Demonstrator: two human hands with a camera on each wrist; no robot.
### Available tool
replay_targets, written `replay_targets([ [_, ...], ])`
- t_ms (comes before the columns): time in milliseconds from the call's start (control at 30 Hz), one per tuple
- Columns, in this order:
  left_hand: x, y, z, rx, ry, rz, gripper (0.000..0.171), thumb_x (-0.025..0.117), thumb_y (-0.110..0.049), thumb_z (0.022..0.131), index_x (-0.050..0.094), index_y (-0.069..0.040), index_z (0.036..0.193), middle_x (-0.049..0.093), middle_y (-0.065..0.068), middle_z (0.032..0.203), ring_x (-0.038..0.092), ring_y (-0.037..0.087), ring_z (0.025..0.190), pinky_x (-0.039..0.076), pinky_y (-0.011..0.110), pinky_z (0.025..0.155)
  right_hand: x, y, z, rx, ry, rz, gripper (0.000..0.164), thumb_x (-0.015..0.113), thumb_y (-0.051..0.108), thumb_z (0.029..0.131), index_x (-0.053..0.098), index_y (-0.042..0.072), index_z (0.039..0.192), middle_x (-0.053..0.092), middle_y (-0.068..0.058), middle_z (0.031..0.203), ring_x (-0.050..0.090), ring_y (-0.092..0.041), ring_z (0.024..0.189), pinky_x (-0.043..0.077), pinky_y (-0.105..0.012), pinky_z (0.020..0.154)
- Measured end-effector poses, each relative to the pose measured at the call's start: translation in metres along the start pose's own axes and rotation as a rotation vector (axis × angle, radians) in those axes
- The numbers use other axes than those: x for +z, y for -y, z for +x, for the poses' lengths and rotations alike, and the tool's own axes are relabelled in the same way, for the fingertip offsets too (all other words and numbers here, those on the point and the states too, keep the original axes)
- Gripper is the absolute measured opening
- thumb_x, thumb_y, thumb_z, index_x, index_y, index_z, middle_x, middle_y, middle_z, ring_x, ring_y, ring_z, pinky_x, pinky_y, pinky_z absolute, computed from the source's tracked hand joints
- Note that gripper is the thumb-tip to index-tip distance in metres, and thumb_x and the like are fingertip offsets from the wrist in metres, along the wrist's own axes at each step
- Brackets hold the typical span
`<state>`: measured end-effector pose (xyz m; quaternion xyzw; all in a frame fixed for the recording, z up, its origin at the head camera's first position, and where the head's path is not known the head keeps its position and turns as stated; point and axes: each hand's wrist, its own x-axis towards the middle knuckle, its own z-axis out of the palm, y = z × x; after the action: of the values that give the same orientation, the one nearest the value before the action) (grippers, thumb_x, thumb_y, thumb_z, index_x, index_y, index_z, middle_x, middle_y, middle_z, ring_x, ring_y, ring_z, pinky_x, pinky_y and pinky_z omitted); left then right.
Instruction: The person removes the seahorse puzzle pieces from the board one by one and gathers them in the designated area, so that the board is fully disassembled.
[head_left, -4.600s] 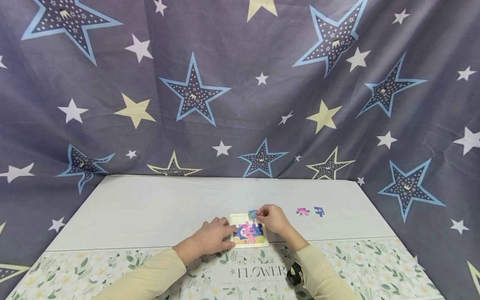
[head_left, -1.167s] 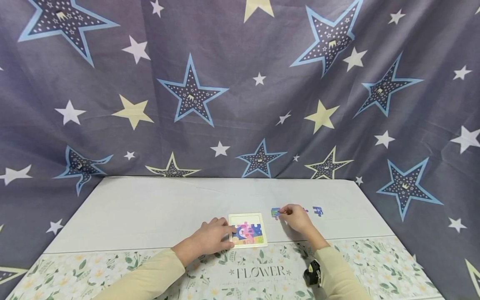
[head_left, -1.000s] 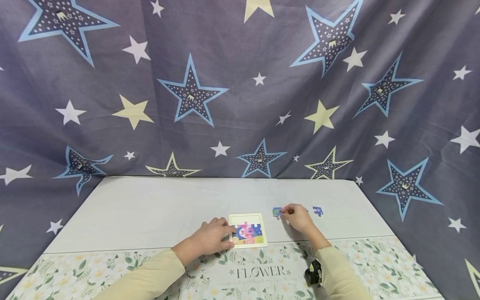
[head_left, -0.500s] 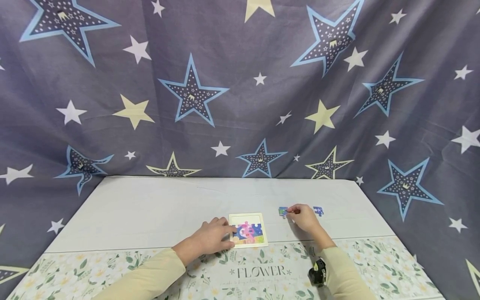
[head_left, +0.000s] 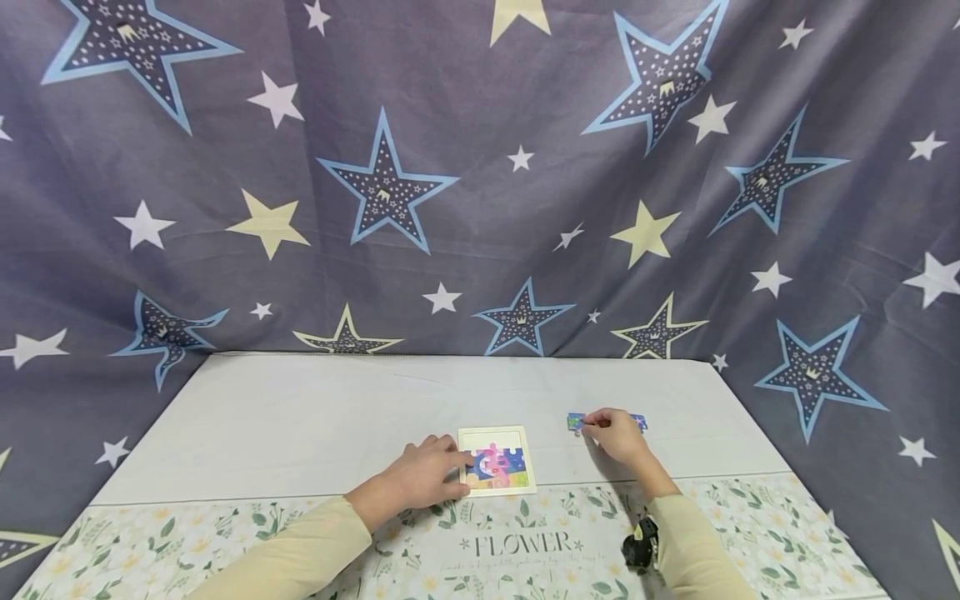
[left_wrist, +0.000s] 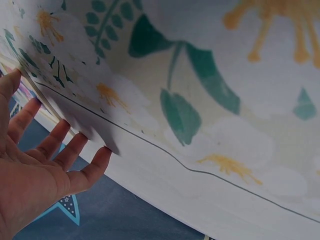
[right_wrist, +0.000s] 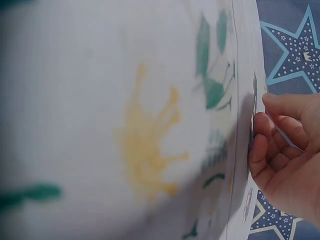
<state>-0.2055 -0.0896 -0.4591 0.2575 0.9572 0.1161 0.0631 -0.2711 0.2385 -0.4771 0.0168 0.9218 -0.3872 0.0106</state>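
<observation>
In the head view, my left hand (head_left: 423, 473) rests at the left side of a cream puzzle tray (head_left: 529, 460). Its thumb and index finger touch the tray and the joined puzzle pieces (head_left: 497, 467), which show a pink figure on blue. The left wrist view shows the fingers of that hand (left_wrist: 45, 155) spread, tips down on tray and table. To the right of the tray, my right hand (head_left: 618, 435) pinches a blue and green puzzle piece (head_left: 574, 422) between thumb and fingers. Another blue puzzle piece (head_left: 640, 422) lies just beyond that hand, partly hidden.
The white tabletop (head_left: 322, 417) has a floral mat with printed lettering (head_left: 522, 543) along its front. A star-patterned curtain (head_left: 480, 225) hangs behind the table. A black device (head_left: 640, 546) is strapped at my right wrist.
My right hand has carried the blue and green puzzle piece from above the tray to the right. It now hides the loose pink piece. My left hand stays at the tray.
</observation>
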Motion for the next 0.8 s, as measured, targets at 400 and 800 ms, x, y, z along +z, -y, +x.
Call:
replay_targets([
  [400,-0.0018,-0.0006,-0.0006,0.004,0.014,-0.007,0.045,0.06,-0.046,0.087,0.06,-0.023,0.126,0.056,0.002,0.11,0.049,0.017,0.095,0.044,0.054,0.085,-0.001,-0.0061,0.0043,0.024,-0.004,0.019,0.016,0.062,0.013,0.088,0.067,0.0,0.097,0.064,-0.009,0.083,0.053,-0.013,0.062,0.047,-0.027,0.055],
  [800,-0.0019,-0.0004,-0.0015,0.006,0.007,-0.013,0.045,0.06,-0.045,0.087,0.06,-0.022,0.126,0.056,0.003,0.11,0.048,0.017,0.094,0.043,0.055,0.085,-0.0012,-0.0056,0.0061,0.004,-0.015,-0.003,0.015,0.063,0.013,0.087,0.067,0.001,0.094,0.064,-0.008,0.082,0.053,-0.014,0.064,0.044,-0.026,0.055],
])
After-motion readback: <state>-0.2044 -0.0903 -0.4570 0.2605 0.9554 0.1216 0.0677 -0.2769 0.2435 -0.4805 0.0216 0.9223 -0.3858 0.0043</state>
